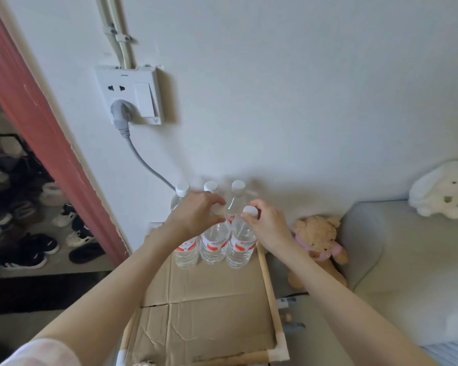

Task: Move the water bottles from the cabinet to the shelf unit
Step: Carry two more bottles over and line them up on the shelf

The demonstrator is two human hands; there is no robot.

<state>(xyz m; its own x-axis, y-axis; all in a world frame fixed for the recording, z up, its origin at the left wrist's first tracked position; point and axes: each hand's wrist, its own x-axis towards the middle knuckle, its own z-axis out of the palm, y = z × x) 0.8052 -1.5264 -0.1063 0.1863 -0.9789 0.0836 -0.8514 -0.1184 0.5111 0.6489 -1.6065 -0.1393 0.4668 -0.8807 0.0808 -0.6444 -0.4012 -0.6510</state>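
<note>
Your left hand (196, 215) gripping a front bottle's cap (217, 208), right hand (269, 225) pinching the neighbouring bottle (239, 244) by its cap, cardboard-lined shelf (212, 307) (wood-framed), teddy bear (319, 247) beside, wall socket (129, 95) above.

Water bottles (212, 247) stand in two rows on a cardboard sheet (204, 313) atop the shelf unit (269, 294), against the wall. Each hand grips a front-row cap: left hand (196, 215), right hand (267, 223). A teddy bear (319, 241) sits right of the shelf unit; shoes (32, 228) lie far left.

White wall (302, 88) with socket (128, 95), red door frame (37, 122), grey sofa (407, 260).
</note>
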